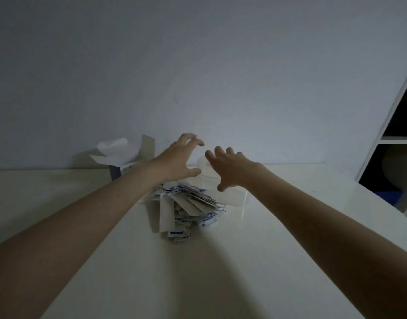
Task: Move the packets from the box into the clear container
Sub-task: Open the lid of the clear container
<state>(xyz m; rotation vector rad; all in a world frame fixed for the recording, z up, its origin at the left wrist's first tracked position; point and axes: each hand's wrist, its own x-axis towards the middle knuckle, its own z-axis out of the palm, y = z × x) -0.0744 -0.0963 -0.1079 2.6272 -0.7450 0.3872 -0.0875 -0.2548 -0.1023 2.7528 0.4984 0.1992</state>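
Observation:
A heap of white-and-blue packets (188,208) lies on the white table, with several paper strips across it. Behind and right of the heap sits the clear container (234,196), partly hidden by my hands. At the back left stands the cardboard box (119,161), its flaps open and white paper sticking out. My left hand (177,162) hovers above the far end of the heap with its fingers spread and slightly bent, holding nothing. My right hand (227,169) reaches over the container, fingers spread, also holding nothing.
The white table (197,272) runs back to a plain grey wall. A white shelf unit (395,139) with dark compartments stands at the right edge. The room is dim.

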